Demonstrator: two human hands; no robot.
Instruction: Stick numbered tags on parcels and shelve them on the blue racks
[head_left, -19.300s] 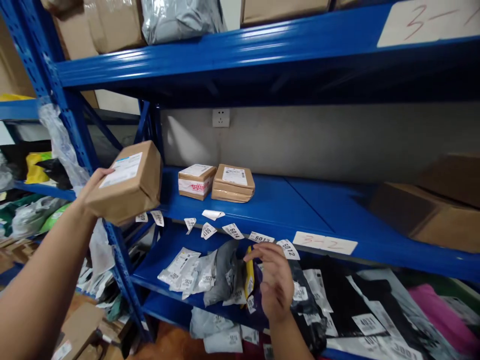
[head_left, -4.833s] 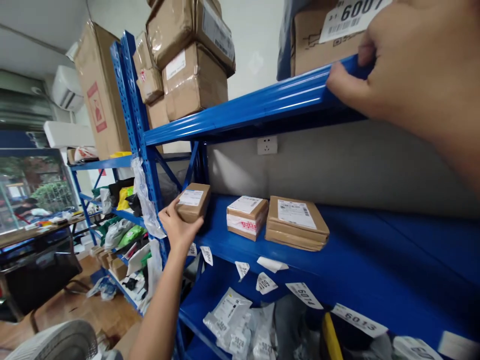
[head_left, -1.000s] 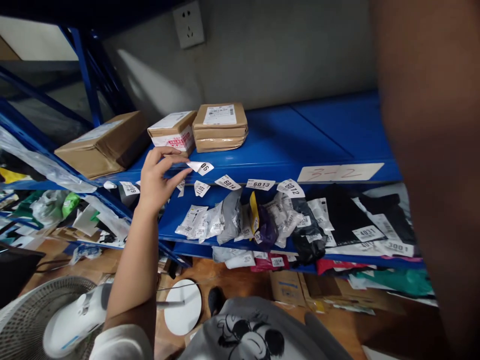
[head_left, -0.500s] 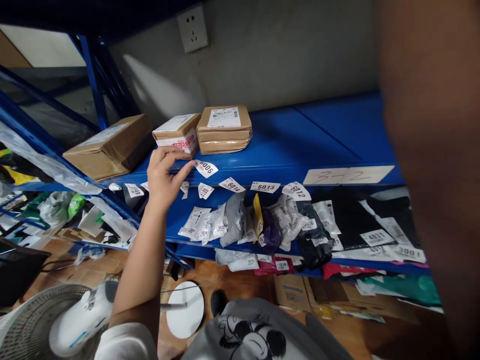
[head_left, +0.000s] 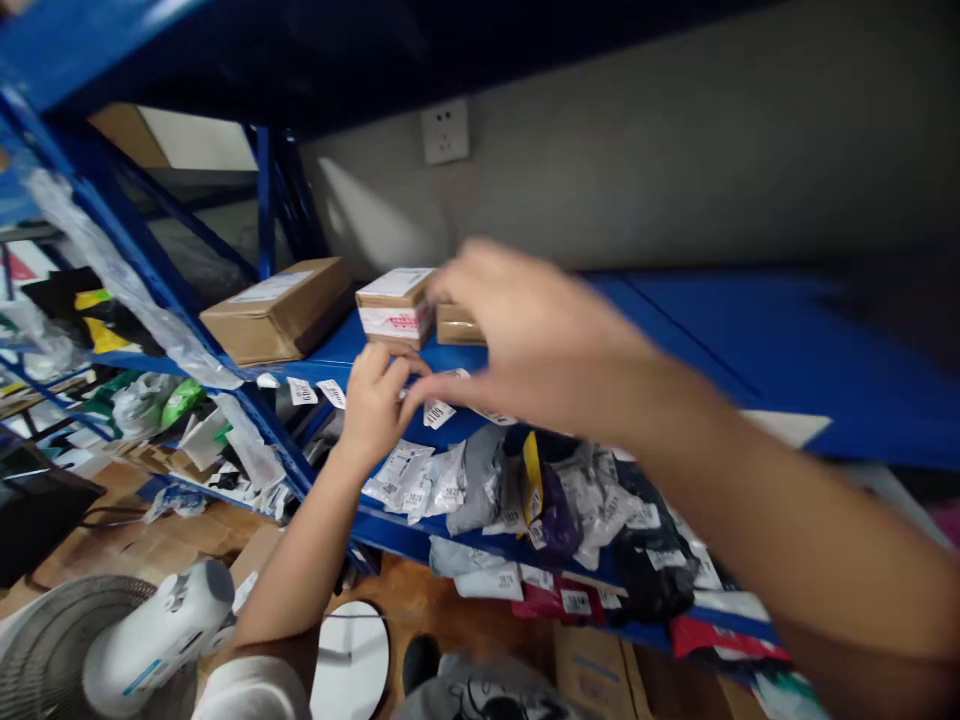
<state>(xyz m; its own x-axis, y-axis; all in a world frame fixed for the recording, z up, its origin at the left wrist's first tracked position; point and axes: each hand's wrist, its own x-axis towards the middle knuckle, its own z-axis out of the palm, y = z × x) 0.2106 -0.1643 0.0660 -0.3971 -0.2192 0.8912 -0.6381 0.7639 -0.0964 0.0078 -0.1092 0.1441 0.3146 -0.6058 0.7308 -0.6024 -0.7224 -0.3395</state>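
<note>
The blue steel shelf (head_left: 750, 330) carries three parcels on its middle board, all toward the left. A flat brown cardboard box (head_left: 274, 310) lies farthest left. A small box with red-printed tape (head_left: 395, 305) sits near it on the right, and just beside that is another brown box (head_left: 456, 325), mostly hidden. White number labels (head_left: 302, 390) hang along the board's near edge. On the lower board (head_left: 390, 530), mailer bags lie crowded together: white bags (head_left: 405, 475) at the left, then a grey bag (head_left: 480, 480), a purple bag (head_left: 555, 500), and black bags (head_left: 652, 570) to the right.

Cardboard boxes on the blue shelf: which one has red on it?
The small middle box, banded in red-printed white tape; the larger left box is plain brown with a white label.
</note>
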